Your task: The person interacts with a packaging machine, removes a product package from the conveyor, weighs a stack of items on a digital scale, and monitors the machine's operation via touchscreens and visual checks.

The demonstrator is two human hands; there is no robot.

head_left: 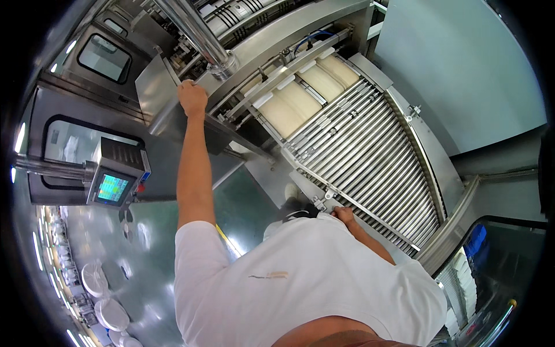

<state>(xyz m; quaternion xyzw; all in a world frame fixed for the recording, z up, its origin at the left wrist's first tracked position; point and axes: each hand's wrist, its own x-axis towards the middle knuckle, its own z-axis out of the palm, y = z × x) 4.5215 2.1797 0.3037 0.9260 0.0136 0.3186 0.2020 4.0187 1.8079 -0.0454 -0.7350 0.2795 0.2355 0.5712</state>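
Note:
My left arm stretches forward, and my left hand [192,98] is closed at the corner of the steel machine frame, beside the edge of a flat metal panel [155,85]. What its fingers hold, if anything, is hidden. Low by my waist, my right hand [344,215] is curled at the near side rail of a curved roller conveyor [376,156]. Its fingertips are partly hidden, so I cannot make out anything in them. Several flat cream-coloured pieces [289,109] lie side by side at the conveyor's far end, under a metal crossbar.
A thick steel post [196,32] rises just beyond my left hand. To the left, a control panel with a lit screen [113,188] hangs on an arm. A large pale panel [457,75] stands at the right. White round bundles [111,314] sit on the green floor [153,254].

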